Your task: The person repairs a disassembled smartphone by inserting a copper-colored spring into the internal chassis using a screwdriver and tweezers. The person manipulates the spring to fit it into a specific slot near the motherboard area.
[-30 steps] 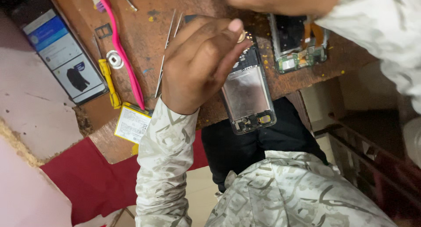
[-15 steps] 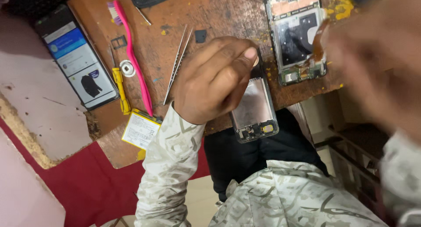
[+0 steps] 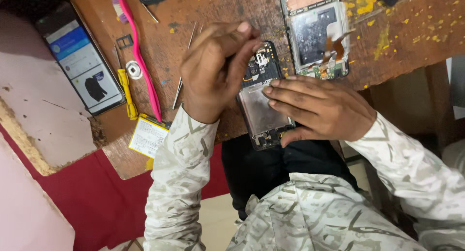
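Note:
An opened phone without its back cover lies at the near edge of a worn wooden bench. My right hand lies across it, fingers flat on the bare metal bay and thumb under its lower side, holding it. My left hand hovers over the phone's upper end, where the camera parts show. Its thumb and fingers are pinched together on what looks like a thin dark tool, mostly hidden by the fingers.
A second stripped phone frame lies beyond. To the left are tweezers, a pink toothbrush, a yellow tool, a flat battery and a lit phone. Red cloth hangs below the bench edge.
My right hand came down from the upper right and settled on the opened phone. My left hand stayed pinched over the phone's top end. The view shifted a little.

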